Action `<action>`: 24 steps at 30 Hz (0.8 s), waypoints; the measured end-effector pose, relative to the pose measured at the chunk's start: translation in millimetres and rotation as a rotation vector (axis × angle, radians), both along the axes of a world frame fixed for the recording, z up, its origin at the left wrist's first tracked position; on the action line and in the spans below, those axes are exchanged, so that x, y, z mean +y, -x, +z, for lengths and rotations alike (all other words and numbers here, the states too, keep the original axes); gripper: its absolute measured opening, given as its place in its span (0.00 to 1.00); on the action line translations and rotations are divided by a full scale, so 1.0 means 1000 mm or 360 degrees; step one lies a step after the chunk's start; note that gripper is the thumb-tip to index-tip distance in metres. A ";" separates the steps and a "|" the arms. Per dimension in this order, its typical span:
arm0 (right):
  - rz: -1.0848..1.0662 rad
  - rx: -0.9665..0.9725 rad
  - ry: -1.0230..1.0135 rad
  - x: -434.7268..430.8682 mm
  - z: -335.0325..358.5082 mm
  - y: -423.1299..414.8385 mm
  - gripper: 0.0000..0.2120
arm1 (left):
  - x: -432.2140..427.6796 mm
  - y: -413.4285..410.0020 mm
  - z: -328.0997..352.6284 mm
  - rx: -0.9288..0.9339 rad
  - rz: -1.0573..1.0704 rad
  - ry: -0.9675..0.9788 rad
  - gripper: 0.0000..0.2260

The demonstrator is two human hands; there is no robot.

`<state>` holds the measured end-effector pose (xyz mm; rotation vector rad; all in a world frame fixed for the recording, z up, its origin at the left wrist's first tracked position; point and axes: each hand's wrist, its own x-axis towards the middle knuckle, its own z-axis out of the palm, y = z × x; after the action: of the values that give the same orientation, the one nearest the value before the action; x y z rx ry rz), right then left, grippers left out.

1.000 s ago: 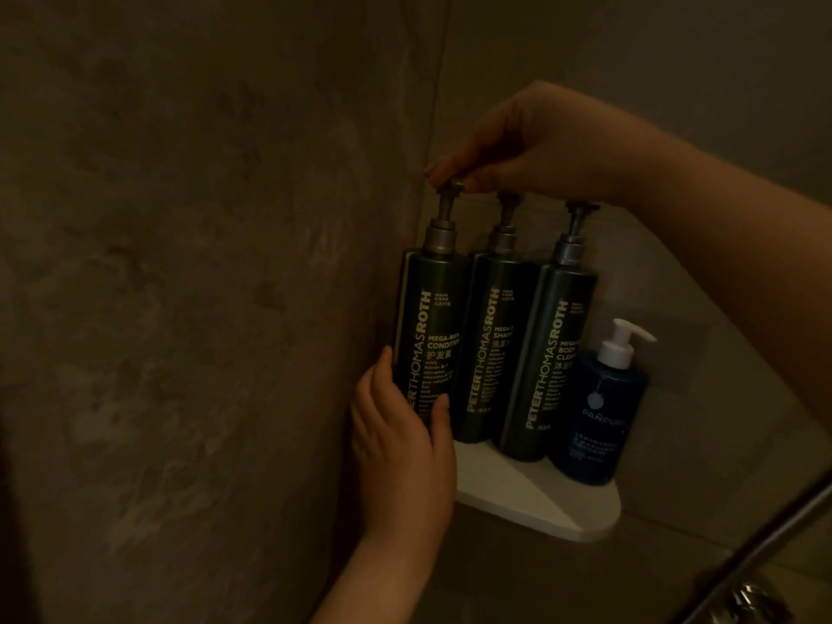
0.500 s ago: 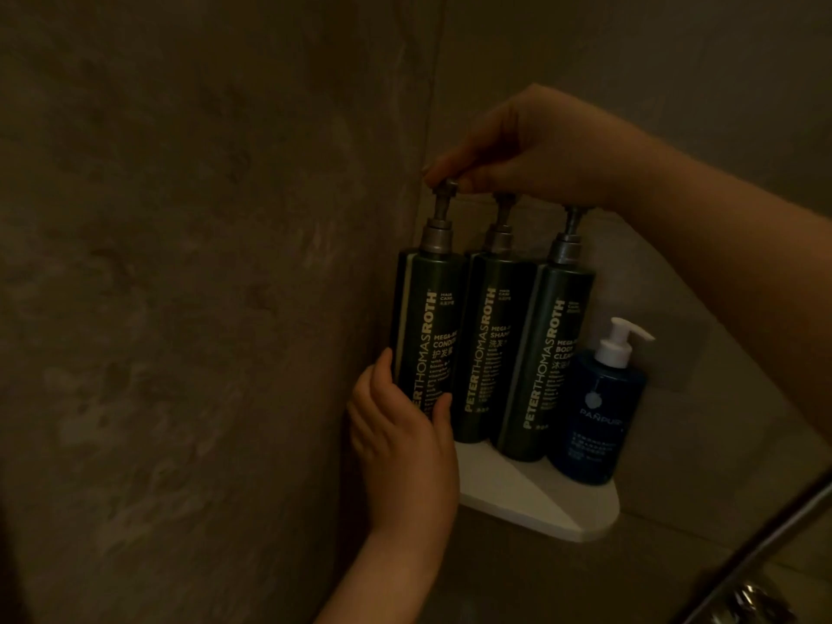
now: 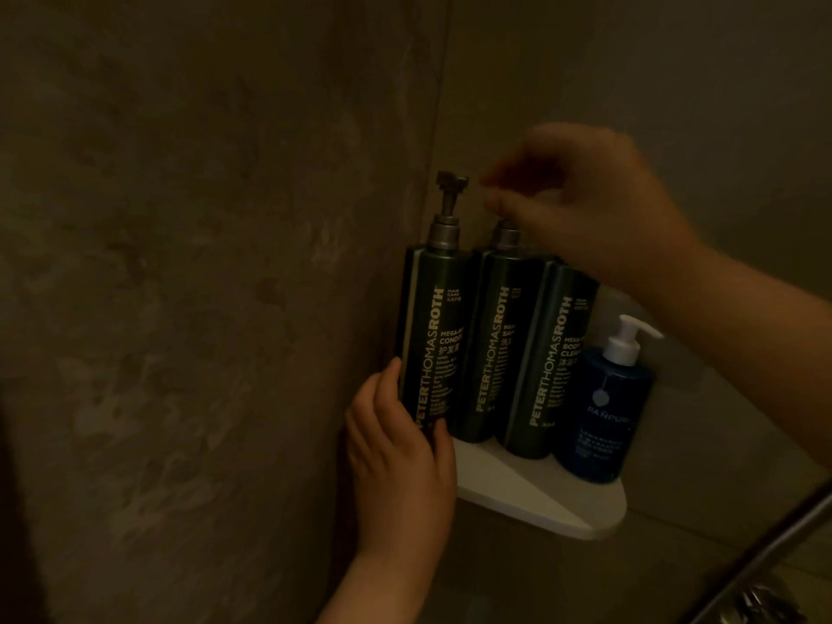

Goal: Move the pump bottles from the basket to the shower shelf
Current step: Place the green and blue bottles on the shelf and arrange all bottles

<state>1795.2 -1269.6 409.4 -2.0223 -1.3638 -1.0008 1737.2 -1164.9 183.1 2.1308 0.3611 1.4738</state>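
1. Head view, the shelf: three tall dark green bottles stand in a row on the white corner shelf (image 3: 540, 502). They are the left bottle (image 3: 432, 335), the middle bottle (image 3: 499, 344) and the third bottle (image 3: 553, 362). Each is upright with its long axis running 12 to 6 o'clock, and the bodies look to touch. A shorter blue bottle (image 3: 603, 412) stands at their 3 o'clock. The basket is not in view.
2. Head view, left hand: the left hand (image 3: 400, 448) sits at 7 o'clock of the left bottle. Its fingers curl round the lower body and the thumb lies on the front label, so it grips the bottle beside the wall (image 3: 180, 263).
3. Head view, right hand: the right hand (image 3: 585, 204) hangs at 1 o'clock of the middle bottle. Its fingertips (image 3: 495, 204) point toward 9 o'clock and cover that bottle's pump head (blur smears them, so I cannot tell whether they pinch it or only touch it). The left bottle's pump (image 3: 451, 191) stands free, just at their 9 o'clock.
4. Judgement: the coming move likely turns on the middle pump, which lies right under the right fingertips, so the right hand is the nearer one.
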 end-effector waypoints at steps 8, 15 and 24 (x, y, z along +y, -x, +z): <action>-0.0222 -0.0375 0.0366 0.001 -0.034 0.006 0.13 | -0.001 -0.005 -0.005 -0.0059 0.0041 -0.0080 0.30; -0.0363 -0.0453 0.0476 0.009 -0.045 -0.001 0.16 | 0.002 -0.012 -0.005 -0.0018 0.0111 -0.0163 0.30; -0.0516 -0.0610 0.0632 0.023 -0.044 -0.003 0.16 | 0.008 -0.024 0.006 0.0280 0.0184 -0.0168 0.29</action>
<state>1797.8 -1246.1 365.4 -2.4986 -1.5554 -1.4088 1760.7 -1156.6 188.8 2.3676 0.4879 1.3985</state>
